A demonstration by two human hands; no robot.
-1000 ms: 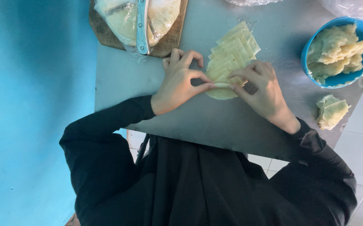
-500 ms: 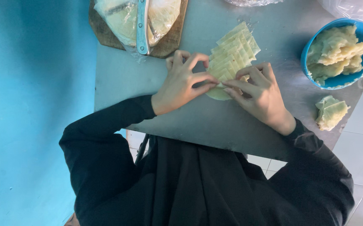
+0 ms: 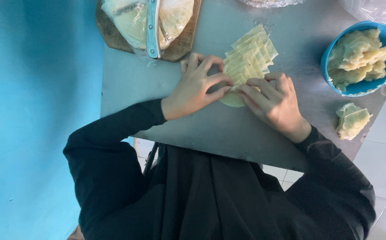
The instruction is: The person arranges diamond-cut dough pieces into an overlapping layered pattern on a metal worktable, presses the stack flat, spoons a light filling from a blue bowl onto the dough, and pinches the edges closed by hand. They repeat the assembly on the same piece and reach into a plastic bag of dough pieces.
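A pale yellow sheet of dough (image 3: 249, 58) lies on the grey metal table (image 3: 193, 129), pleated into overlapping folds that run toward the far side. My left hand (image 3: 197, 84) and my right hand (image 3: 273, 104) meet at its near rounded end, fingertips pinching the dough between them. Both wrists rest low over the table, in black sleeves.
A blue bowl (image 3: 331, 82) heaped with pale dough pieces stands at the right. A folded dough piece (image 3: 352, 120) lies near the table's right edge. At the far side a wooden board (image 3: 179, 49) carries dough in clear plastic and a metal scraper (image 3: 153, 26). A blue wall is to the left.
My hands have closed in on the near end of the dough. The fingers have shifted slightly and made another fold. The camera view has barely moved.
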